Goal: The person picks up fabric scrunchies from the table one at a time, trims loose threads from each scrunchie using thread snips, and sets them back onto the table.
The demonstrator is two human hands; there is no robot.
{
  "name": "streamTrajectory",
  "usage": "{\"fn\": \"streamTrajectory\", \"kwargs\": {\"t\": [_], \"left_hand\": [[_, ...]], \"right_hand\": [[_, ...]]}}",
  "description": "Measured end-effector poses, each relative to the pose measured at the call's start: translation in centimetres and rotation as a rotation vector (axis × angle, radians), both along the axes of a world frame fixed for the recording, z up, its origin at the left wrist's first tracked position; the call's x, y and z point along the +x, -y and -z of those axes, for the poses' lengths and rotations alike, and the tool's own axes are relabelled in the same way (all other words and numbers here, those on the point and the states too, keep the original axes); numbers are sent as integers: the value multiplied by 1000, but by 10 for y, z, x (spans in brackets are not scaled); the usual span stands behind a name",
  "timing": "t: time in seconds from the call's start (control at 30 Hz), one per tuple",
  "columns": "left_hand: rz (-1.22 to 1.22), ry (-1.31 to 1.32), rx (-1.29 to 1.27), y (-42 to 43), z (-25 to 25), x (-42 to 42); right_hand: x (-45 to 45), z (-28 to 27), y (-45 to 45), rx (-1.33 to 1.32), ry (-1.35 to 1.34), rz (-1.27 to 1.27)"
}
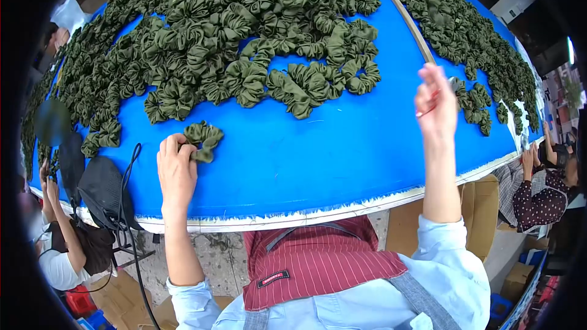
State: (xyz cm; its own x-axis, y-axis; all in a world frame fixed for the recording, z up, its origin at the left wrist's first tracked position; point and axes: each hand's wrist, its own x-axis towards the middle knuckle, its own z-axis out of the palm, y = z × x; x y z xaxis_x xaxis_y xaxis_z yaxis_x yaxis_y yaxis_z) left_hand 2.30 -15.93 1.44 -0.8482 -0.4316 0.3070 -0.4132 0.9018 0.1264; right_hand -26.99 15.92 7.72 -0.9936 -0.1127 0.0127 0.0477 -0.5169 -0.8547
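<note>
My left hand rests on the blue table cover, its thumb and fingers closed on the edge of a dark green fabric scrunchie. My right hand is raised over the right part of the table, near the end of a wooden strip. Its fingers are curled in, and a bit of red shows between them; what kind of thing this is I cannot make out. Ahead of both hands lies a big heap of the same green scrunchies, gathered and crumpled.
A wooden strip separates the heap from more scrunchies at right. At left stand a black chair back and a hanging cable. Cardboard is below the table edge. Other people work at both sides.
</note>
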Motion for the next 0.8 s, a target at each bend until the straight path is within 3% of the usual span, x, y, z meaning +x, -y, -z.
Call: {"fn": "streamTrajectory", "kwargs": {"t": [0.07, 0.13, 0.2, 0.3, 0.5, 0.67, 0.8], "left_hand": [[2, -17, 46, -18, -9, -4], [32, -337, 573, -37, -14, -9], [-48, -464, 1198, -63, -30, -15], [33, -563, 1488, -93, -38, -26], [222, -381, 1622, -107, -30, -27], [116, -640, 1604, -120, -17, -25], [14, -816, 1763, -125, -8, -23]], "right_hand": [[40, 18, 16, 179, -29, -158], [76, 31, 36, 372, -51, -320], [105, 35, 60, 363, -68, -397], [137, 35, 85, 376, -232, -485], [147, 45, 94, 358, -195, -618], [144, 50, 85, 320, -92, -508], [143, 48, 86, 204, 38, -451]]}}
